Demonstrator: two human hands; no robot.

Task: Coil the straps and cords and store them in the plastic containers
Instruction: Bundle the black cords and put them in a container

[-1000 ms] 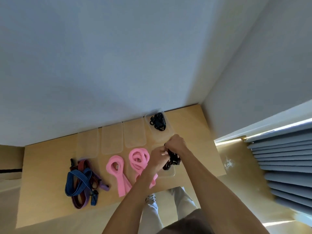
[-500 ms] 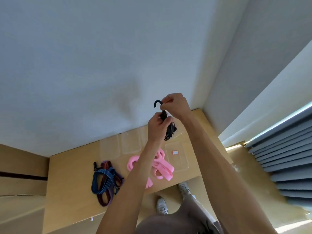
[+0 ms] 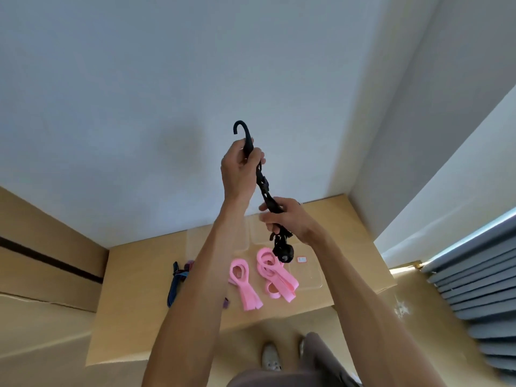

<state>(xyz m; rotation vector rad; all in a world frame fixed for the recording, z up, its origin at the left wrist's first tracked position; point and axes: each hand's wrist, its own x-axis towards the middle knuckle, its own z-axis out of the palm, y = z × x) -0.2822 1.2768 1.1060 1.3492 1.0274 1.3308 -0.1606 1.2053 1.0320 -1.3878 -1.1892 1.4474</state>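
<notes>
both hands, left hand [image 3: 237,169] and right hand [image 3: 290,219], grip black cord [image 3: 264,185] (maybe tangled below).

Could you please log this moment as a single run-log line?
left hand: grips black cord below its hook | right hand: grips cord lower down | cord: raised above table | pink straps: on table

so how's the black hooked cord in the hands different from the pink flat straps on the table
The black hooked cord is held up in the air, stretched between the left hand and right hand; the pink flat straps lie loose on the wooden table. The cord is thin, with a hook at its top end; the straps are wide, flat and looped. None is in a container yet.
</notes>
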